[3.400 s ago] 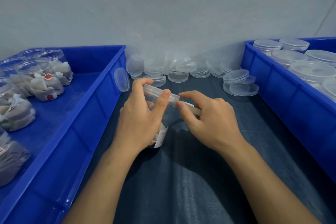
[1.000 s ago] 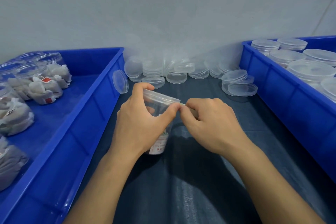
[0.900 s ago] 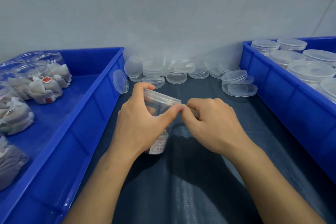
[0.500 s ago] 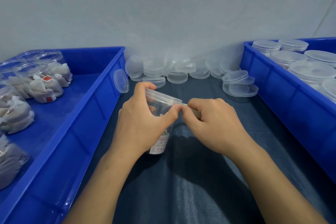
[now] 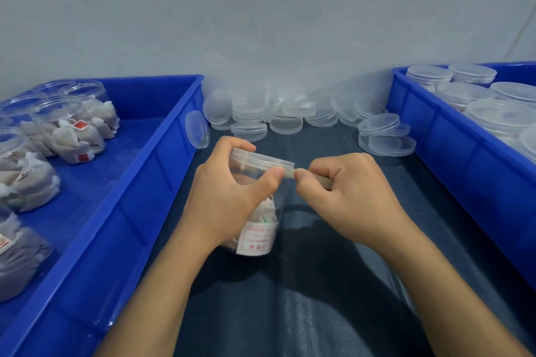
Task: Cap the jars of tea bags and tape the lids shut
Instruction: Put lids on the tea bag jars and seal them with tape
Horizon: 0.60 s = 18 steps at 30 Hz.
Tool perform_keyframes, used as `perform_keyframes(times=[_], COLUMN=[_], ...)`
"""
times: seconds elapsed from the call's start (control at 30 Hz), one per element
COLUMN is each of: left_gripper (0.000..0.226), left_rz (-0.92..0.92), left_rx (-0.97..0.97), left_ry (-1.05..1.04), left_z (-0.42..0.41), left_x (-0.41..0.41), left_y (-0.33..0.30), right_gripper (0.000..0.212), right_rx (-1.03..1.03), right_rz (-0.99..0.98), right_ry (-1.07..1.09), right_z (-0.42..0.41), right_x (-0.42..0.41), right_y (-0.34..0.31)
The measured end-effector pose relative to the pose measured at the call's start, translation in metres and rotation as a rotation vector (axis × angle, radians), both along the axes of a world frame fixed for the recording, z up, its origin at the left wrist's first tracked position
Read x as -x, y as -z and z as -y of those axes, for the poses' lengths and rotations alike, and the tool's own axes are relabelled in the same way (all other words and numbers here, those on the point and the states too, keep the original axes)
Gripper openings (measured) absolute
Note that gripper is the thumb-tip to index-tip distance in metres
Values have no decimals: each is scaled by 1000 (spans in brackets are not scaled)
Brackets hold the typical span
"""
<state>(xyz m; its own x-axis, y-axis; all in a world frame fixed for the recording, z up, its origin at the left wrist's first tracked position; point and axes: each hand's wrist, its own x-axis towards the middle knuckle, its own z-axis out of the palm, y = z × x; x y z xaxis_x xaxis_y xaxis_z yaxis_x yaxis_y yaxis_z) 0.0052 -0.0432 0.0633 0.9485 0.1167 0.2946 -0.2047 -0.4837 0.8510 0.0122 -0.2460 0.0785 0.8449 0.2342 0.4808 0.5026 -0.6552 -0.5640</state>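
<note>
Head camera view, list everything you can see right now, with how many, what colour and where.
Jar of tea bags: one, clear with a white label, capped, centre, gripped by the left hand.
Tape strip: one, pale, at the lid's rim, pinched by the right hand.
Left bin: one, blue, left side.
Uncapped jars: several, clear, tea bags inside, in the left bin.
Right bin: one, blue, right side.
Capped jars: several, clear, in the right bin.
Loose lids: many, clear, piled along the wall between the bins.
Table cover: one, dark blue-grey, centre.
Wall: pale grey, behind.
Left hand: one, fingers round the jar.
Right hand: one, fingers curled on the tape.
</note>
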Motion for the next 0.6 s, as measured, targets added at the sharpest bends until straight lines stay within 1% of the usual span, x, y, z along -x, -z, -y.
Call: perform_keyframes(times=[0.13,0.17,0.2,0.23,0.3,0.33,0.37,0.4,0.43,0.47,0.53,0.57,0.6], left_gripper=[61,64,68,72,77,78,79,81,83,84,89,90,88], left_rz=[-68,-109,-166,-237,-347,-343,-325,-308,-305,-314,-310,-287,-253], left_rx=[303,391,509,658,1010,1112,1132,1101,1041,977,874,848,841], left_ry=[143,189,259,352,552,608,615,596,561,523,445,405,380], left_z=[-1,-1,-2,-4,-8,-8,-7,-3,3,10,20,23,24], left_x=[-1,0,0,1,2,2,2,1,0,0,0,0,0], left_y=[0,-1,-2,-3,-7,-8,-9,-8,-6,-4,2,3,5], right_gripper=[47,47,46,44,39,37,36,37,39,43,51,52,51], right_rx=[-160,-212,-309,-483,-974,-1129,-1174,-1132,-1005,-810,-346,-123,47], right_rz=[-106,-142,-177,-219,-328,-334,-304,-258,-204,-159,-101,-76,-50], right_ry=[-81,-101,-126,-155,-244,-265,-245,-201,-140,-70,50,108,153], right_z=[5,6,7,9,17,22,27,31,35,36,34,32,29], right_x=[1,2,1,1,-4,-6,-8,-10,-12,-14,-19,-22,-25], right_y=[-4,-6,-8,-11,-17,-18,-17,-14,-9,-1,17,24,29])
